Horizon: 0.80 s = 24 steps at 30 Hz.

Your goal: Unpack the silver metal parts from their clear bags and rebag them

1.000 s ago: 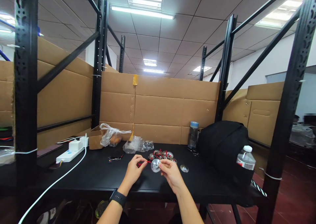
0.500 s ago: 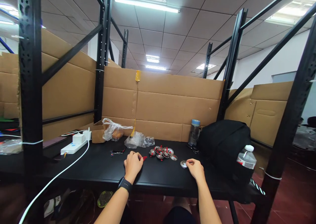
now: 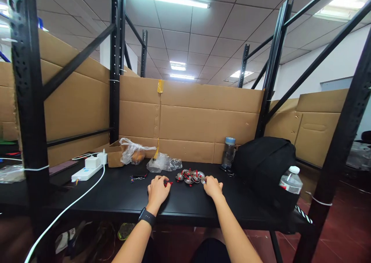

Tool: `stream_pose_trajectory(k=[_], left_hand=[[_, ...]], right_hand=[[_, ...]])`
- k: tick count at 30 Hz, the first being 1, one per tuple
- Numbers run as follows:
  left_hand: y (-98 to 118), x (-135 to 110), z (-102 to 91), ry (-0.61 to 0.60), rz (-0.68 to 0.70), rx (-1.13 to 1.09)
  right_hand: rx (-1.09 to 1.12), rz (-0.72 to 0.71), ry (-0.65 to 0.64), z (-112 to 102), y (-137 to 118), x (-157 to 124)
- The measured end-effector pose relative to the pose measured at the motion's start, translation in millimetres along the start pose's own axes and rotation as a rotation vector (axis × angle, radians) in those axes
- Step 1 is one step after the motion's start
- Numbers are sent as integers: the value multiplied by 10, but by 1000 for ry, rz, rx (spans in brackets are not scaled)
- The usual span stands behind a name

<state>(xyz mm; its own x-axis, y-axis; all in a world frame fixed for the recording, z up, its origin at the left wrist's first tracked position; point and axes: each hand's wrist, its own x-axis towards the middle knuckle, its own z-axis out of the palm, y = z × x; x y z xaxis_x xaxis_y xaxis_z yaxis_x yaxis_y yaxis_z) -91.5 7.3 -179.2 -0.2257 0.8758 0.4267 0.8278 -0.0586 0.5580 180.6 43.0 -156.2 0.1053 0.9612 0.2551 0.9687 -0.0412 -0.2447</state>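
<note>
A cluster of small silver discs with red parts (image 3: 189,176) lies on the black table (image 3: 116,197). My left hand (image 3: 158,189) rests on the table just left of the cluster, fingers curled around a small red piece (image 3: 168,184). My right hand (image 3: 212,186) lies at the right edge of the cluster, fingers bent down over a silver disc there; whether it grips that disc is hidden. A black band sits on my left wrist.
A black backpack (image 3: 263,166) with a water bottle (image 3: 290,183) in its side stands at right. A blue-capped bottle (image 3: 228,152), clear plastic bags (image 3: 162,163), a white power strip (image 3: 85,172) with cable and cardboard walls (image 3: 203,123) ring the back. Black rack posts (image 3: 27,93) flank the table.
My right hand put the silver disc down, reached right to a lone disc, then moved back left to the cluster's edge. My left hand dropped onto the table with the red piece.
</note>
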Motion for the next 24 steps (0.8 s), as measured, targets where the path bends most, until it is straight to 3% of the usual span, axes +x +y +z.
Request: stream_pose_trajectory(k=[5, 9, 11, 15, 19, 24], left_hand=[[-23, 19, 41, 24, 30, -22], [-8, 20, 26, 5, 138, -135], [17, 2, -1, -72, 277, -245], [68, -51, -51, -170, 485, -443], [79, -67, -61, -137, 480, -533], [69, -58, -66, -39, 357, -678]], right_hand=[[68, 56, 26, -138, 30, 137], [163, -7, 48, -173, 35, 78], [351, -104, 55, -124, -61, -9], [1059, -294, -22, 60, -450, -259], [1274, -362, -45, 171, -857, -456], [1493, -214, -128, 190, -1053, -516]])
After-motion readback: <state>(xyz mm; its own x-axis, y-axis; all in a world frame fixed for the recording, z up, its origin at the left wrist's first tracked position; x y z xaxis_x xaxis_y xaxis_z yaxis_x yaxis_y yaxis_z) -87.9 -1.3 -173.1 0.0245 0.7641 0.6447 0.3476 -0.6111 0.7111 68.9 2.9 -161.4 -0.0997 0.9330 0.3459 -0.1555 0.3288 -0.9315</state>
